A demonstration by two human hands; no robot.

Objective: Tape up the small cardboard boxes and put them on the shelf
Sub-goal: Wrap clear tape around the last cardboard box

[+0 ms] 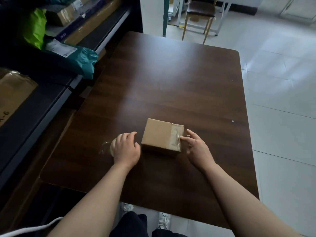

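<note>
Spanning pale floor tiles, a dark wood table (171, 79) bore one box (159, 134). Left hand (126, 148) gripped tape (112, 147); right hand (198, 149) hung open. Shelf carton (12, 98) read "X-6"

Dark wood-grain counter (171, 79), rounded far-right corner, standing on pale tiled floor (282, 117). On it, near front edge: small cardboard box (159, 134), closed, clear tape along its right end; tape roll (112, 147) just left of box, partly hidden under the left hand (126, 149). Small pale speck (232, 121) toward right edge; rest of top bare. Left of counter: shelf (42, 103) w/ cardboard cartons (12, 94), teal parcel (80, 59), green bag (35, 26).
</note>
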